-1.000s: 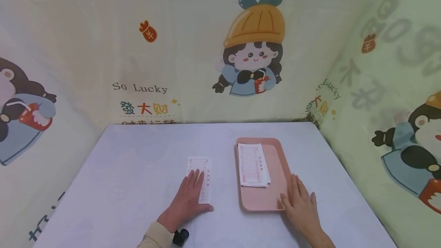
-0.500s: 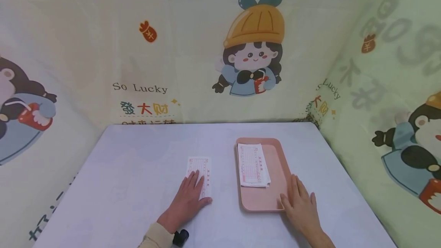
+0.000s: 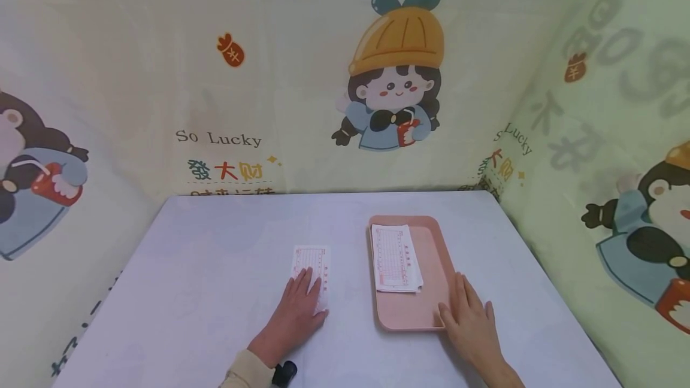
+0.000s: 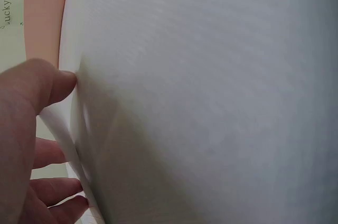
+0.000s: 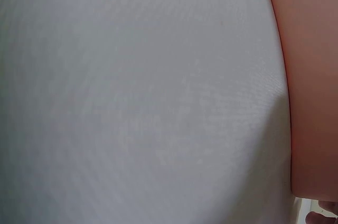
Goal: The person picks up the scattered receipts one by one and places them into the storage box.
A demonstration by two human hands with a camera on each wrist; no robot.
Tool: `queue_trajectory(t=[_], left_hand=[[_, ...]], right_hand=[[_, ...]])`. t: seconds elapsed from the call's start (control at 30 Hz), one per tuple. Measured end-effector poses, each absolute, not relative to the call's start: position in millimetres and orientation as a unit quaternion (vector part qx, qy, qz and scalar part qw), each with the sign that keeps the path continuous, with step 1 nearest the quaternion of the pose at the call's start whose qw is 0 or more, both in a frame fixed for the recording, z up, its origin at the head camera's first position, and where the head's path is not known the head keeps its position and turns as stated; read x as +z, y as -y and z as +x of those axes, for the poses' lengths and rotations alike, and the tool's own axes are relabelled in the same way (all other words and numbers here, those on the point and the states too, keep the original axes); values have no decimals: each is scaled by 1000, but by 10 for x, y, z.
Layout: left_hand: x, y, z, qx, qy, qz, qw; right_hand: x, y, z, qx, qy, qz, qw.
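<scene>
A white paper slip with printed red columns (image 3: 312, 253) lies on the white table left of centre. My left hand (image 3: 288, 319) rests over its lower part, fingers stretched across it and thumb out to the right. In the left wrist view the edge of this slip (image 4: 68, 142) bows up from the table between the thumb (image 4: 60, 84) and the fingertips. To the right is a pink tray (image 3: 433, 307), holding a small stack of similar slips (image 3: 393, 259). My right hand (image 3: 474, 325) touches the tray's lower right side with its fingers relaxed.
The white table (image 3: 215, 244) spreads out around the tray. Cloth walls with cartoon prints (image 3: 396, 106) stand behind it and at both sides. A small black device (image 3: 284, 373) sits at the left wrist by a beige sleeve (image 3: 248, 370).
The left thumb has drawn in and up, closer to the slip's lower edge. The left fingers shift slightly; right hand, tray and stack stay in place.
</scene>
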State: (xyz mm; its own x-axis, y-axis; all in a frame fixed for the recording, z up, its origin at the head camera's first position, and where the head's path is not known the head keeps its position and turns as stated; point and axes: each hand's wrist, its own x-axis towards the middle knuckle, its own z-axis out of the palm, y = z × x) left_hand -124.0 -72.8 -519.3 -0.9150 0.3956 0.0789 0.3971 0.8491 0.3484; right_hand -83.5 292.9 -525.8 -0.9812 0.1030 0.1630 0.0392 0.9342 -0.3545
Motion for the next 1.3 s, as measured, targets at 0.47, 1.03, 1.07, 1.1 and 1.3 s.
queue_trajectory(t=[0.47, 1.03, 1.07, 1.1, 1.3], left_hand=[[-5144, 734, -1194, -148, 966, -213, -18], [-5117, 716, -1249, -149, 961, -229, 31], [-5112, 712, -1251, -151, 961, -228, 33], [-5108, 708, -1254, -151, 961, -228, 34], [-5089, 684, -1277, -155, 961, -223, 42]], right_hand=[[-5218, -2914, -815, 176, 980, -40, 77], [-5227, -2907, -821, 176, 980, -40, 84], [-5223, -2907, -819, 176, 980, -40, 82], [-5221, -2909, -818, 176, 980, -39, 82], [-5225, -2917, -823, 172, 981, -37, 83]])
